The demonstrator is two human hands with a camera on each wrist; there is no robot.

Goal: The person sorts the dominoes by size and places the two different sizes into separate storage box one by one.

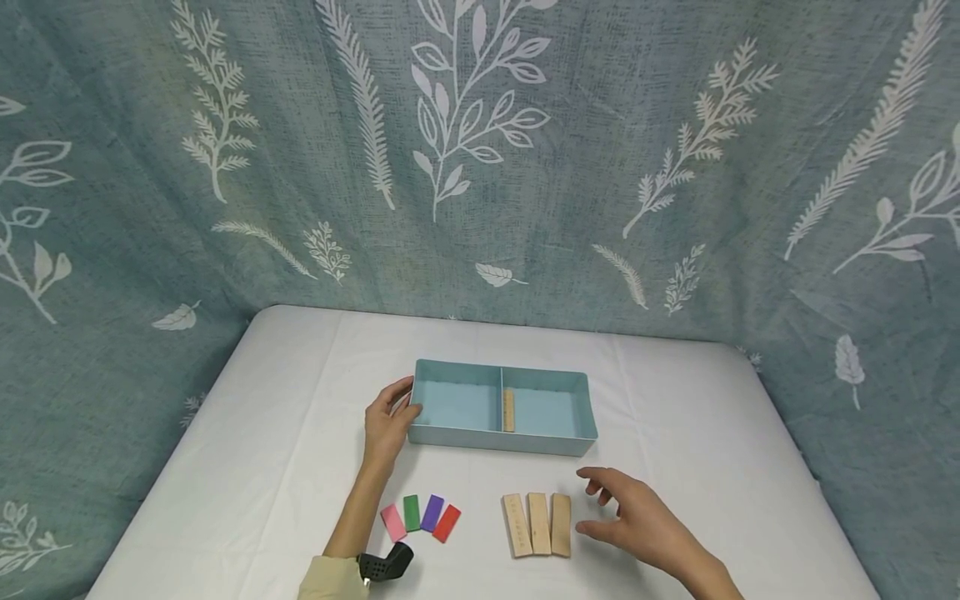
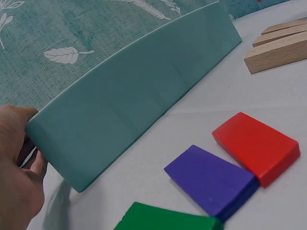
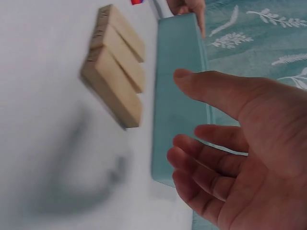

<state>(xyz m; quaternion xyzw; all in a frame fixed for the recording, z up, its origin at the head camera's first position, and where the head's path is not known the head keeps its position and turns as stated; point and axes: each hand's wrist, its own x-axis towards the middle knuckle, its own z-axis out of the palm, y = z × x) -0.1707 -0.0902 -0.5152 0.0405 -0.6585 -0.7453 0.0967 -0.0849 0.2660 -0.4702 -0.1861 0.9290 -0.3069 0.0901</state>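
Observation:
A light blue box (image 1: 480,437) with a divider stands on the table. My left hand (image 1: 387,423) grips its left end, thumb at the rim; in the left wrist view part of this hand (image 2: 19,167) is cut off by the frame. Inside the right compartment one wooden block (image 1: 509,411) lies along the divider. Three plain wooden blocks (image 1: 539,525) lie side by side in front of the box. To their right my right hand (image 1: 637,517) hovers with relaxed, slightly bent fingers and holds nothing; the right wrist view shows a gap between thumb and fingers.
Pink (image 1: 393,522), green (image 1: 412,512), purple (image 1: 432,512) and red (image 1: 447,523) blocks lie near my left forearm. A white cloth (image 1: 675,400) covers the table. Leaf-patterned curtains (image 1: 480,250) hang behind and at both sides.

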